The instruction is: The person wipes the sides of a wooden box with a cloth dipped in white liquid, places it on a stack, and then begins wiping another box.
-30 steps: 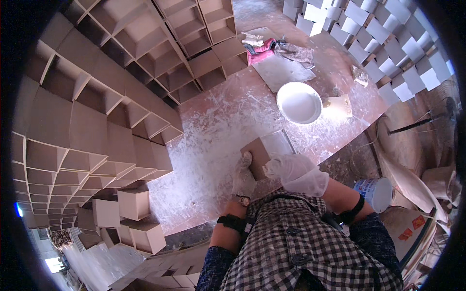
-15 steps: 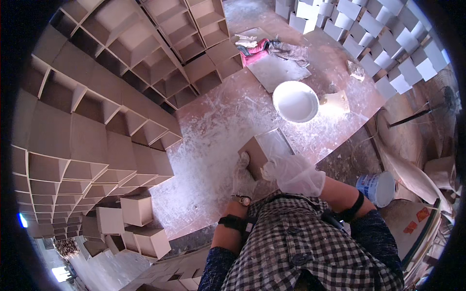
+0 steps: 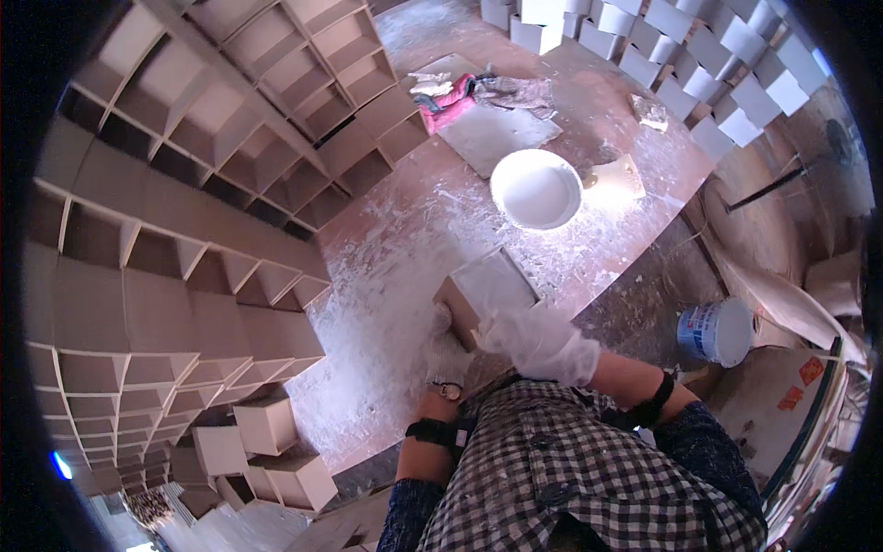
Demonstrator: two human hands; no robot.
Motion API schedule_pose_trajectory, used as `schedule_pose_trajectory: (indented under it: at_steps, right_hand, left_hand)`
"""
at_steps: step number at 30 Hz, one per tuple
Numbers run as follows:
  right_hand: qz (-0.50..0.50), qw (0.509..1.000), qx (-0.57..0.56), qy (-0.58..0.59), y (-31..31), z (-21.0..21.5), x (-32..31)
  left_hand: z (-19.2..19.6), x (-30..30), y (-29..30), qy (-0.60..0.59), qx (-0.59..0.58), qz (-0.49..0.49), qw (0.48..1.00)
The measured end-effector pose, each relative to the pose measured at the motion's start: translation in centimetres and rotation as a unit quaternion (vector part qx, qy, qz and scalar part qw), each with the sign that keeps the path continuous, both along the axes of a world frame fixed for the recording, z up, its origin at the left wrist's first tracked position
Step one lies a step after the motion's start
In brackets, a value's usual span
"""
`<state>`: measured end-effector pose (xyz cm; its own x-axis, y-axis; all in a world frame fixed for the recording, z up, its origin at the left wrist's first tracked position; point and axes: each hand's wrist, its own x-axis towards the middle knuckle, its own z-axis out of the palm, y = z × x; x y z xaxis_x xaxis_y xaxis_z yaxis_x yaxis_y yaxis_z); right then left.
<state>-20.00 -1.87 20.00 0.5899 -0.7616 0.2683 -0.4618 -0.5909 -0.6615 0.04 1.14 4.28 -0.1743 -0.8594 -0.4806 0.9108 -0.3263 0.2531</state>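
White powder (image 3: 363, 294) streaks the reddish table (image 3: 676, 175) beneath your white basin (image 3: 539, 224). Stacked brown boxes (image 3: 101, 285) rise to the left of the basin, paler boxes (image 3: 740, 120) stand beyond it to the right, and a pink cloth (image 3: 448, 112) lies beyond it to the left. On your side of the basin, slightly left, sits the brown panel (image 3: 460, 310), a grey-white sheet (image 3: 501, 279) just beside it. Your gloved left hand (image 3: 448, 342) touches the panel's left edge, your gloved right hand (image 3: 533, 342) meets its right; whether either is clamped on it, you cannot tell.
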Motion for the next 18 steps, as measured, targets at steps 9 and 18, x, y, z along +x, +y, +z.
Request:
schedule_pose_trajectory:
  at_steps: [9,18]
  right_hand:
    - [-0.150,0.958,0.133,-0.203,-2.4,-8.8,-5.2]
    - [-0.136,0.845,0.426,-0.292,-8.8,-4.2,-2.9]
  left_hand:
    - [-2.3,1.1,0.2,-0.060,0.005,0.031,0.998]
    - [3.4,-0.6,0.3,-0.125,0.020,0.053,0.991]
